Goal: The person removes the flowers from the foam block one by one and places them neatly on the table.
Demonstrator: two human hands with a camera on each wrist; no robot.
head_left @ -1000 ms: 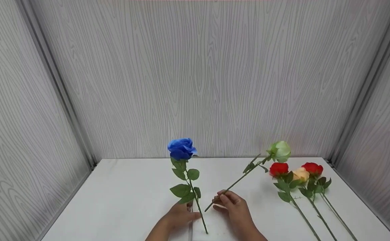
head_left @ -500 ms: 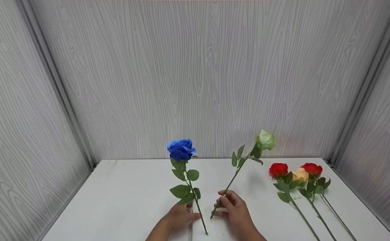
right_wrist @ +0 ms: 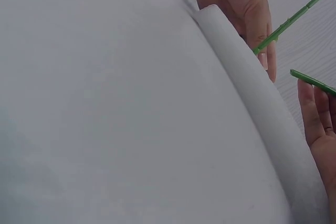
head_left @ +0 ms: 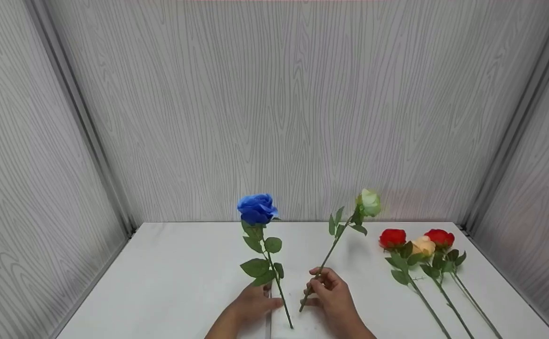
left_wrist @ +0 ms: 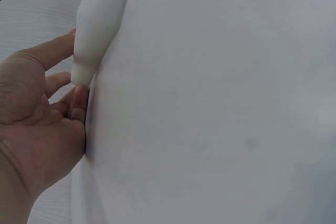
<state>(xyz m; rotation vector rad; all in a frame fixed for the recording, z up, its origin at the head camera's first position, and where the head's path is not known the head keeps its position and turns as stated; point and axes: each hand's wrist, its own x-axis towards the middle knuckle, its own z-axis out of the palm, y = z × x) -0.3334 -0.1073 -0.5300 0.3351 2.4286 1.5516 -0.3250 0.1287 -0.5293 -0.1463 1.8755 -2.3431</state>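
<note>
My left hand (head_left: 254, 303) holds the blue rose (head_left: 257, 209) by its lower stem, thumb against it, the bloom raised between 11 and 12 o'clock; a white surface (left_wrist: 210, 108) hides part of that grip in the left wrist view. My right hand (head_left: 333, 299) pinches the pale green rose (head_left: 369, 203) near the bottom of its stem between thumb and fingers, bloom tipped toward 1 o'clock. The stems' lower ends are near each other but apart. At 2 o'clock from my right hand, a peach rose (head_left: 423, 246) lies on the desk (head_left: 180, 278) between two red roses (head_left: 392, 239), stems running toward 5 o'clock.
</note>
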